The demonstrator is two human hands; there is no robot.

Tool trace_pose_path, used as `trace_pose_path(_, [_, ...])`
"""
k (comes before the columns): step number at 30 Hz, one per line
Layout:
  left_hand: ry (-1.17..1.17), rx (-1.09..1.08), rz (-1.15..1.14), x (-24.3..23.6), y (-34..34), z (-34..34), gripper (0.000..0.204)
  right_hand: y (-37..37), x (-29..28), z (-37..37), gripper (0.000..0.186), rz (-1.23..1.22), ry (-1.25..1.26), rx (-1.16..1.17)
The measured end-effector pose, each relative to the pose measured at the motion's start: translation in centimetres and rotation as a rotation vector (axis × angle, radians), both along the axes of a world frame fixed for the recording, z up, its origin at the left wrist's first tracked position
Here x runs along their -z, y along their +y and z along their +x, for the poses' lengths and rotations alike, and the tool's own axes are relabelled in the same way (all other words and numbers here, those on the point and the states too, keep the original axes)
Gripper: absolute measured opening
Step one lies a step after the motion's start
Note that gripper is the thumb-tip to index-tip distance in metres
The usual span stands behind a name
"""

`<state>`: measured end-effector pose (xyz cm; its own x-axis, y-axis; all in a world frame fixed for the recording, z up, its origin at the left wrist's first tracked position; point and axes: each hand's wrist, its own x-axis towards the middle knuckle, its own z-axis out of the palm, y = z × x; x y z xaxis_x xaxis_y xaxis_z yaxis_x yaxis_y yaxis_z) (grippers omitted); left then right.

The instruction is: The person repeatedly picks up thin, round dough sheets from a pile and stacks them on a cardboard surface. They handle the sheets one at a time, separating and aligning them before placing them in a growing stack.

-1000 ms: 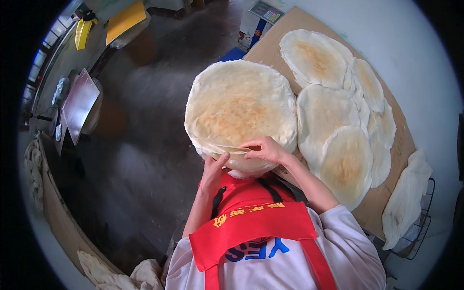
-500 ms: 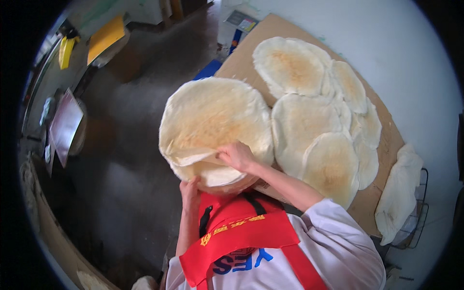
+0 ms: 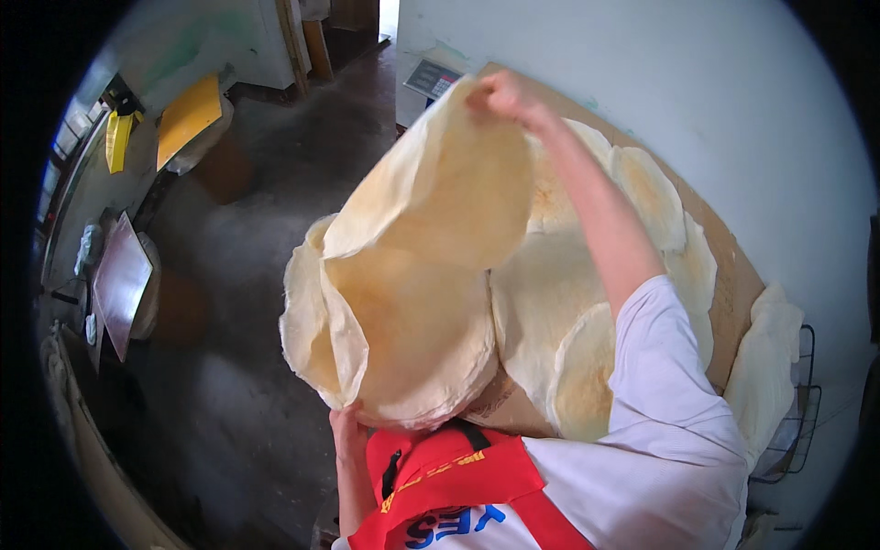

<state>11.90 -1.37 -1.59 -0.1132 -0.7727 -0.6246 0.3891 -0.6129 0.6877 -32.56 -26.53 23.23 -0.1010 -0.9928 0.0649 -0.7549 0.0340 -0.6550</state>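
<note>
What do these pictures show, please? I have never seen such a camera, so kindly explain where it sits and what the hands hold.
There is no machine: a person in a white shirt works bare-handed. A wide camera worn on the head looks down, so straight edges look bent. The right hand holds up the far edge of a thin flatbread. The left hand is at the near edge of the flatbread pile; its grip is hard to see. To the right, more round breads overlap on brown cardboard.
</note>
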Motion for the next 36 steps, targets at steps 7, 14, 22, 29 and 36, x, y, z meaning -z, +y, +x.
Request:
trace_pose_path(7, [0.121,-0.109,0.081,-1.0,0.4,-0.1,0.04,-4.1,-14.1,-7.7,0.024,-0.238,0.585,0.498])
trace_pose_path(14, [0.406,-0.243,-0.015,-4.6,1.6,-1.8,0.043,-2.1,-9.5,-12.3,0.025,-0.335,0.901,0.441])
trace_pose_path(22, [0.521,-0.001,-0.247,-4.2,2.2,0.4,0.043,7.6,10.1,1.2,0.044,0.219,0.308,-0.056])
trace_pose_path(29, [0.572,-0.075,-0.164,-1.0,-0.1,1.8,0.051,14.2,16.0,18.8,0.03,0.806,-0.796,-0.13])
trace_pose_path(36, [0.628,-0.082,-0.144,-2.4,-3.1,2.2,0.055,13.8,18.6,26.7,0.038,0.616,-0.865,0.069])
